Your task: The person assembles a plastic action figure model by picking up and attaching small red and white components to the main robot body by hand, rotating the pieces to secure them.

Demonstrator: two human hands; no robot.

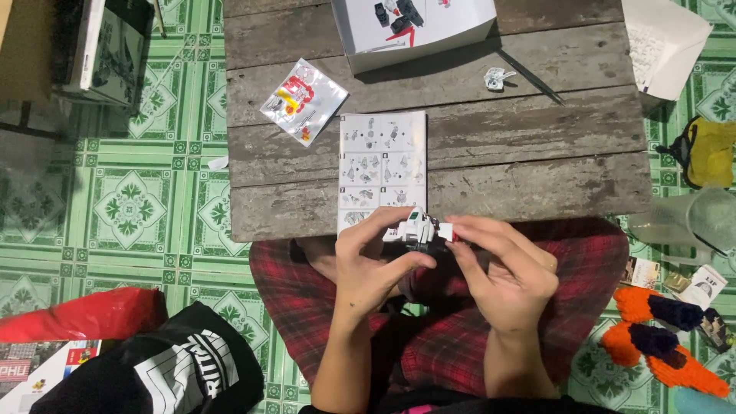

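I see my left hand (373, 264) and right hand (502, 268) both pinching the small white model (418, 228) over my lap, at the bench (537, 153) edge; it looks light, stiff and fragile; best held by its body.

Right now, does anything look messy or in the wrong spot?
A little. One small white part lies alone on the wooden table, away from the white model piece held by the left hand and right hand. The instruction sheet hangs over the table's near edge. Nothing looks broken or spilled.
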